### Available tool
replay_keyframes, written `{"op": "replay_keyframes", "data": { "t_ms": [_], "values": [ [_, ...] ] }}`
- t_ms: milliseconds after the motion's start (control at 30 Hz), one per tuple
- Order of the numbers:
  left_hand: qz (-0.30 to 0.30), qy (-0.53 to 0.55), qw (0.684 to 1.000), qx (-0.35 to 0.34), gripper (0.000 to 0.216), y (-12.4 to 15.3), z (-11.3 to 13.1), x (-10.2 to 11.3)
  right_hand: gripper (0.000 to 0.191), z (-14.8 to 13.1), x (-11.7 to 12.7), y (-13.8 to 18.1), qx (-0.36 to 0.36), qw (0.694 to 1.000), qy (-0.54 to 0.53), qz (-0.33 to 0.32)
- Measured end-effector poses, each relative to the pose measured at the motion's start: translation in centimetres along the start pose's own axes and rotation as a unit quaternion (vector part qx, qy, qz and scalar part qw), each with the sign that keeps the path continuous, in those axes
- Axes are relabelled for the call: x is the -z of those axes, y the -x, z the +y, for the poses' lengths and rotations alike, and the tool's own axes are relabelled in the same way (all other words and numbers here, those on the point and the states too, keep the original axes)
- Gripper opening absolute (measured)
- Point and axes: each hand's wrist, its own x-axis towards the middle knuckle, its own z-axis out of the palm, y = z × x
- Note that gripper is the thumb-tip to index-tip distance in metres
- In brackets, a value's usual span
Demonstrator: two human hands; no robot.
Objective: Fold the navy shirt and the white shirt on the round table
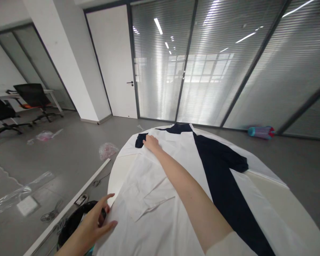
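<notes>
The navy shirt lies on the table, its long axis running away from the person, collar at the far rim. Smooth white cloth covers its left part, loosely creased in the middle. Bent-fingered, the right hand rests on the cloth beside a short navy sleeve; whether it pinches fabric cannot be told. The left hand, grasping nothing, spreads its fingers at the cloth's near-left edge. Strips of the table's curved top show along both sides.
</notes>
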Motion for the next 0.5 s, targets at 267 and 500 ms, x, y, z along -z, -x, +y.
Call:
{"op": "replay_keyframes", "data": {
  "t_ms": [267,500],
  "values": [
    [-0.109,-0.004,0.991,0.077,0.075,0.7,-0.6,2.2,0.027,1.5,0.1,-0.5,-0.037,0.997,-0.063,0.018],
    [-0.106,-0.056,0.992,0.034,0.038,1.1,0.2,1.8,0.033,1.9,0.1,-0.3,-0.034,0.992,-0.119,0.03]
  ]
}}
